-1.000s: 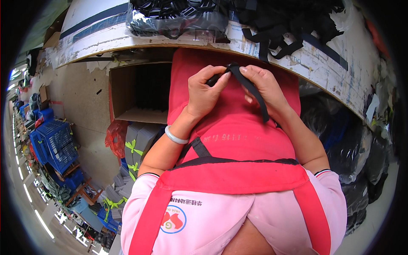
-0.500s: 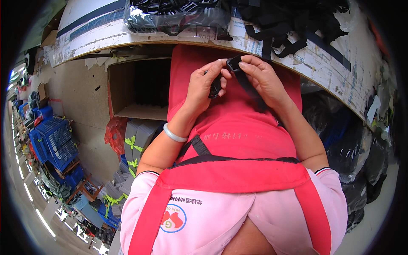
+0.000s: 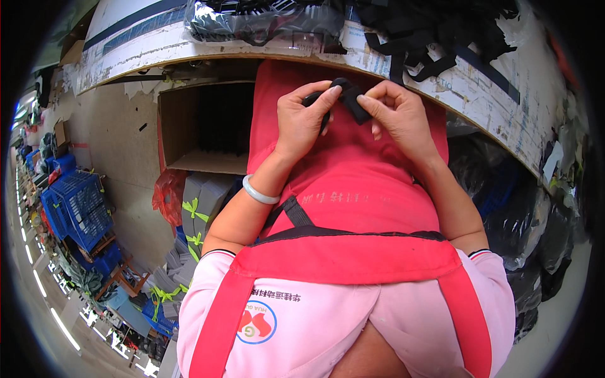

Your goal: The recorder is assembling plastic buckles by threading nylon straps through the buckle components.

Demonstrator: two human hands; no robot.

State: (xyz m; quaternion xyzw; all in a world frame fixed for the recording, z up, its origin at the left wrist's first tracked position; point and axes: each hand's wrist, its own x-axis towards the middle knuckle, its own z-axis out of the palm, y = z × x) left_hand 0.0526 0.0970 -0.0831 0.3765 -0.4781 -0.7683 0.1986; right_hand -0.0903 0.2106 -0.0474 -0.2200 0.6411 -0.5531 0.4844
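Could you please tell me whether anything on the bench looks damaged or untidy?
Yes: the white tabletop is scuffed, its surface worn away in patches along the near edge, and the black straps piled on it lie in a loose tangle, some trailing toward that edge.

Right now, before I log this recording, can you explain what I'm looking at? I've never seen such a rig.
There's no robot here: a person is working with bare hands. A wide fisheye camera on their head looks down, so straight edges bend. The left hand and right hand both pinch a black strap above a red apron. A dark item also in the left hand is too hidden to identify. Beyond, a worn white worktop carries a clear bag of black parts and loose black straps.
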